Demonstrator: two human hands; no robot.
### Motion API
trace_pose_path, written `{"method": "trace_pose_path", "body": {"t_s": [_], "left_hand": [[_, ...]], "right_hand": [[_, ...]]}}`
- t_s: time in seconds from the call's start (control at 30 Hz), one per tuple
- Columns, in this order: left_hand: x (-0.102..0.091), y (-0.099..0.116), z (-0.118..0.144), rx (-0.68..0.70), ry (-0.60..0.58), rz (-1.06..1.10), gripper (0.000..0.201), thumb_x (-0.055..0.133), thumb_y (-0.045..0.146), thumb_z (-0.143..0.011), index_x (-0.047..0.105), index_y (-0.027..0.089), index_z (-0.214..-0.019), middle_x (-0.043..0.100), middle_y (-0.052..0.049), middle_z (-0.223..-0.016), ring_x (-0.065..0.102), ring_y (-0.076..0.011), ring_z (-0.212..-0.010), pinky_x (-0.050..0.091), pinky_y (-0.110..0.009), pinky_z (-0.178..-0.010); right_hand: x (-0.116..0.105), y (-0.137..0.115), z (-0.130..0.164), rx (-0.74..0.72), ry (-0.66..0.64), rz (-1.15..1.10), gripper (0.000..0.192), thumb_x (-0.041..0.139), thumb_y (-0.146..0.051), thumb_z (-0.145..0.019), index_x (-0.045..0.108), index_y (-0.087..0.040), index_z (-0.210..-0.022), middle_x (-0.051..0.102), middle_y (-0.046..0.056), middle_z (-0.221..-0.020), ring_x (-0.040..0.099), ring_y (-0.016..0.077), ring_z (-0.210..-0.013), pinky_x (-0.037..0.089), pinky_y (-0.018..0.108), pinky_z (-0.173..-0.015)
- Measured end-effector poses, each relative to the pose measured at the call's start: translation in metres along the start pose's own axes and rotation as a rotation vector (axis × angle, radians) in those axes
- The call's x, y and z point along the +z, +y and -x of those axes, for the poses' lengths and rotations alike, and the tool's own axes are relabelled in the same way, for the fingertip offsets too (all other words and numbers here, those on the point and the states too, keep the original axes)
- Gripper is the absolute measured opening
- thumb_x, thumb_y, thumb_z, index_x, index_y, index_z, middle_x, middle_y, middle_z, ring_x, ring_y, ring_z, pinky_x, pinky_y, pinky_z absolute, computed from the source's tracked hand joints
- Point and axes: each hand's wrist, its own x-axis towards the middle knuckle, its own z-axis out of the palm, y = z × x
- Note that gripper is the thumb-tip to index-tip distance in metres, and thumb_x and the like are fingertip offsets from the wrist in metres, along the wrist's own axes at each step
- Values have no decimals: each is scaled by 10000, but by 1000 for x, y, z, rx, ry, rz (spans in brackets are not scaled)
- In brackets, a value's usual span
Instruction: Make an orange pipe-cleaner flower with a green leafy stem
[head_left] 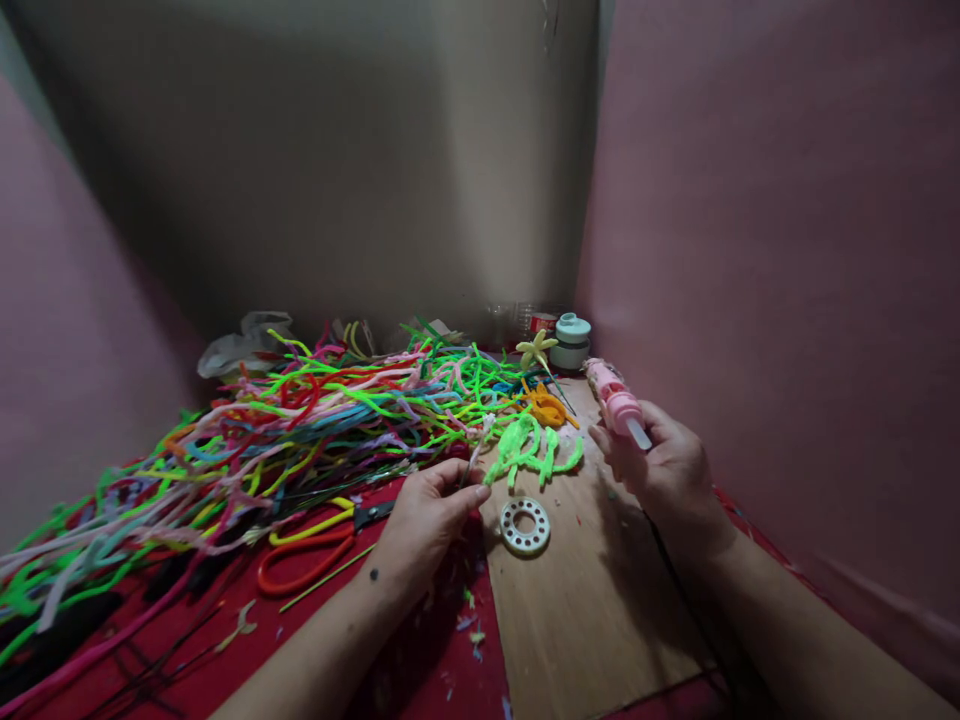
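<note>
My left hand (439, 510) is closed in a pinch on a thin wire stem with a pale, fuzzy tip (486, 428). Wrapped around a pink hot glue gun (613, 398) is my right hand (667, 465), held above the right side of a wooden board (592, 620). A clear glue stick pokes out of the gun's rear, toward me. Bright green pipe-cleaner shapes (521, 450) lie on the board between my hands, just beyond my left fingertips. Closer to me, a pale ring with holes (525, 550) rests flat on the board.
A large heap of coloured pipe cleaners (322, 400) covers the left. Scissors (306, 570) with red and yellow handles lie on the red cloth (442, 640). Behind the board are an orange coil (546, 405), a yellow flower (536, 350) and a mint-lidded jar (571, 345). Pink walls flank both sides.
</note>
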Motion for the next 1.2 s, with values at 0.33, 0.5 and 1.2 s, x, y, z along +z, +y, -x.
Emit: {"method": "trace_pose_path", "body": {"t_s": [0.33,0.5,1.2], "left_hand": [[-1,-2,1,-28,-1,119,177,720,244,-629,591,132,-678,546,25,-611,410,-46,-505,280,-168,-473],[0,2,2,-85,-1,215,220,761,229,-578,587,132,-671,502,57,-523,330,-12,-400,198,-157,-401],[-8,-6,-6,-99,-17,339,271,762,246,-611,578,133,-775,368,105,-452,226,3,-355,114,-164,-377]], "right_hand": [[0,-1,-2,14,-17,-33,204,684,-307,-710,583,-169,-821,529,-24,-623,422,77,-465,350,202,-401],[0,1,-1,16,-17,-38,178,683,-280,-712,579,-170,-806,529,-24,-630,422,74,-470,351,197,-408],[-4,-5,1,5,85,-39,205,670,-332,-727,586,-167,-814,500,-31,-595,408,78,-453,376,215,-416]]}}
